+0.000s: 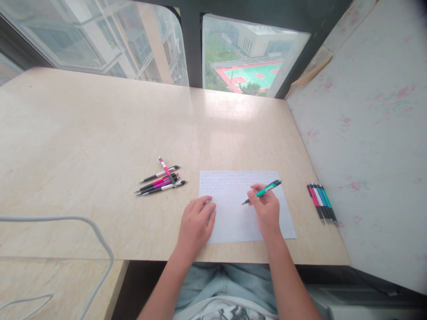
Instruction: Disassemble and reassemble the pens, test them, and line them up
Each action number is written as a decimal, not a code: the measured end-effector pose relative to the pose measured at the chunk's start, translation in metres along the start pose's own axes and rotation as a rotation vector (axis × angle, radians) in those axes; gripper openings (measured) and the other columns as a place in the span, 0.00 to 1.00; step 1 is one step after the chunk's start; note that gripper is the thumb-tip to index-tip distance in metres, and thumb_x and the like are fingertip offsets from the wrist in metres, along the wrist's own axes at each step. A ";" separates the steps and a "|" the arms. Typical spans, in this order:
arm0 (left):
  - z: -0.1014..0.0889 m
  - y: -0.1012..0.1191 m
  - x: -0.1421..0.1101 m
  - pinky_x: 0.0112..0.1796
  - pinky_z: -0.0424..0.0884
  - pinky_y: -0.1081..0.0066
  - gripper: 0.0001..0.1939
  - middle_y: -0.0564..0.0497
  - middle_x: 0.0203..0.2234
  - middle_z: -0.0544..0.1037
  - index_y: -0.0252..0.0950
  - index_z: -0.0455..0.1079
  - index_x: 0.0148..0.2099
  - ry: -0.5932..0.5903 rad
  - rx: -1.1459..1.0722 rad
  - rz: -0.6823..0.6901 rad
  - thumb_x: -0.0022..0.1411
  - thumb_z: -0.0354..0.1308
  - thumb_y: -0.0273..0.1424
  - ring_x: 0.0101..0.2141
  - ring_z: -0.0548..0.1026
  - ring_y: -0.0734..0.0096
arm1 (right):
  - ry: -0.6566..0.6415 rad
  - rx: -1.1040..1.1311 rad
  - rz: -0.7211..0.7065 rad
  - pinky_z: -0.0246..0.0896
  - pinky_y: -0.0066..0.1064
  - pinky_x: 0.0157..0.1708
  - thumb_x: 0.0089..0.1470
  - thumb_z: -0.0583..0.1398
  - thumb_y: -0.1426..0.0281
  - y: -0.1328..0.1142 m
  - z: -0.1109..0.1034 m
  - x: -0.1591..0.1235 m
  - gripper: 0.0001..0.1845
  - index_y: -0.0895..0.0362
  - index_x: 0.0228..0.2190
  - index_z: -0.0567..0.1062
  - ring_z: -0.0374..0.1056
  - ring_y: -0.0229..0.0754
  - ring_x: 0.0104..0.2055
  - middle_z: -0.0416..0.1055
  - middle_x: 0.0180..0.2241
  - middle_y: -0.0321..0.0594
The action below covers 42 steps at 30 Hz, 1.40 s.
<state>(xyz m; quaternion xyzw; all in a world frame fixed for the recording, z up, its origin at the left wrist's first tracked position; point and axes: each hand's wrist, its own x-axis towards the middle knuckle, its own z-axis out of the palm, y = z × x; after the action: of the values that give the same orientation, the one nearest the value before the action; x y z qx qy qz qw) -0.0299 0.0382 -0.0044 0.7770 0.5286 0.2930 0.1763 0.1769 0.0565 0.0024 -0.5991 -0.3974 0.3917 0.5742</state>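
Note:
A white sheet of paper [233, 222] lies on the tabletop before me, with several rows of small handwriting across its upper part. In my right hand [267, 209] is a green and black pen [267, 189], pinched between thumb and fingers. It slants over the middle of the sheet, its tip pointing down and left; whether the tip touches the paper I cannot tell. My left hand [198, 220] rests palm down on the sheet's left edge, fingers loosely bent and holding nothing.
Left of the paper lies a loose pile of pens [162, 183], pink, purple, white and black. More pens [322, 202] lie side by side at the right, near the papered wall [367, 146]. A white cable [96, 229] loops over the left side. Windows stand behind the tabletop [100, 133].

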 end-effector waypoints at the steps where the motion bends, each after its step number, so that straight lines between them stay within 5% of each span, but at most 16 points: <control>1: 0.000 0.000 0.000 0.48 0.69 0.55 0.09 0.43 0.47 0.75 0.40 0.72 0.44 -0.001 -0.001 -0.001 0.63 0.54 0.25 0.47 0.72 0.55 | -0.009 -0.024 0.032 0.59 0.26 0.20 0.50 0.67 0.59 0.000 0.001 0.001 0.14 0.54 0.33 0.71 0.61 0.34 0.21 0.63 0.21 0.29; 3: 0.000 0.000 0.000 0.48 0.68 0.55 0.09 0.43 0.47 0.75 0.40 0.72 0.44 -0.005 -0.005 -0.003 0.63 0.54 0.25 0.47 0.72 0.55 | -0.036 -0.056 0.065 0.53 0.25 0.16 0.51 0.66 0.57 -0.003 0.006 0.003 0.17 0.55 0.25 0.67 0.56 0.32 0.17 0.59 0.17 0.27; 5: 0.000 -0.001 -0.001 0.47 0.68 0.55 0.09 0.43 0.47 0.75 0.40 0.72 0.44 -0.008 -0.006 -0.006 0.63 0.54 0.26 0.46 0.72 0.55 | -0.078 -0.090 0.032 0.57 0.26 0.18 0.53 0.65 0.57 -0.007 0.012 0.006 0.15 0.55 0.27 0.70 0.60 0.34 0.18 0.62 0.17 0.28; 9: 0.001 -0.001 -0.001 0.46 0.68 0.55 0.09 0.43 0.48 0.75 0.39 0.72 0.44 -0.020 0.000 -0.011 0.64 0.54 0.26 0.46 0.72 0.55 | -0.218 -0.193 -0.114 0.69 0.35 0.32 0.60 0.58 0.59 -0.013 0.024 0.011 0.13 0.53 0.40 0.76 0.73 0.43 0.33 0.76 0.31 0.39; 11: 0.001 -0.001 -0.001 0.46 0.68 0.55 0.08 0.43 0.48 0.75 0.39 0.72 0.44 -0.025 0.006 -0.011 0.64 0.54 0.26 0.45 0.72 0.55 | -0.256 -0.255 -0.185 0.69 0.37 0.35 0.60 0.57 0.60 -0.011 0.028 0.013 0.13 0.54 0.37 0.77 0.74 0.45 0.37 0.77 0.35 0.42; 19: 0.000 0.000 -0.001 0.46 0.69 0.56 0.08 0.43 0.48 0.74 0.38 0.71 0.44 -0.036 0.021 -0.010 0.65 0.53 0.26 0.45 0.71 0.56 | -0.117 -0.515 -0.163 0.55 0.28 0.23 0.57 0.59 0.61 0.008 0.033 0.016 0.15 0.55 0.22 0.70 0.60 0.36 0.20 0.66 0.18 0.32; 42: 0.000 -0.001 -0.002 0.46 0.70 0.57 0.07 0.44 0.48 0.74 0.38 0.71 0.43 -0.027 0.030 -0.008 0.65 0.53 0.26 0.45 0.72 0.58 | -0.133 -0.579 -0.238 0.52 0.25 0.23 0.57 0.59 0.62 0.012 0.036 0.015 0.16 0.56 0.21 0.67 0.58 0.34 0.20 0.62 0.17 0.30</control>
<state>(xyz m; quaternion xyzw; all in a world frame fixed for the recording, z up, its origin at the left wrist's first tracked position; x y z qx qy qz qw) -0.0307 0.0365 -0.0058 0.7812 0.5338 0.2738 0.1727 0.1497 0.0839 -0.0107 -0.6600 -0.5962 0.2307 0.3946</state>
